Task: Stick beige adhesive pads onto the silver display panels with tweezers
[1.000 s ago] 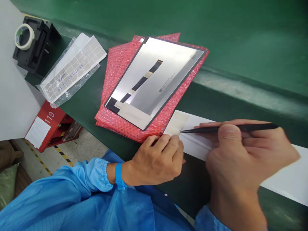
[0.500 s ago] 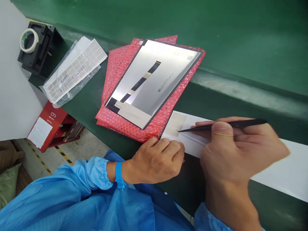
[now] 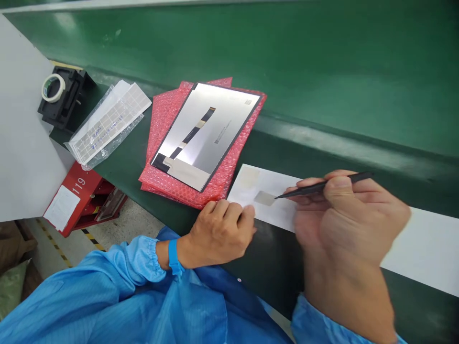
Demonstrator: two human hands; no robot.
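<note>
My right hand [image 3: 353, 215] is closed round black tweezers [image 3: 319, 188], tips pointing left. At the tips is a small grey rectangular sticker [image 3: 265, 198], over or on a long white backing strip [image 3: 423, 243]; whether it is fully off the strip I cannot tell. My left hand [image 3: 220, 234], a blue band on its wrist, has curled fingers at the strip's near left edge; its fingertips are partly hidden. Just beyond that hand, a flat display panel [image 3: 211, 138] with a dark flex cable [image 3: 193, 134] lies on pink bubble-wrap bags [image 3: 154, 138].
Sheets of grey labels [image 3: 111, 126] in clear plastic lie at the left. Behind them, a roll of tape [image 3: 53, 88] sits on a black fixture [image 3: 66, 107]. Below the green table [image 3: 287, 277] edge stands a red bin [image 3: 82, 191] marked 119.
The tweezers have drawn the grey sticker away from its patch near the strip's left end, toward the right. The view has shifted, and my left hand stays by the strip's edge.
</note>
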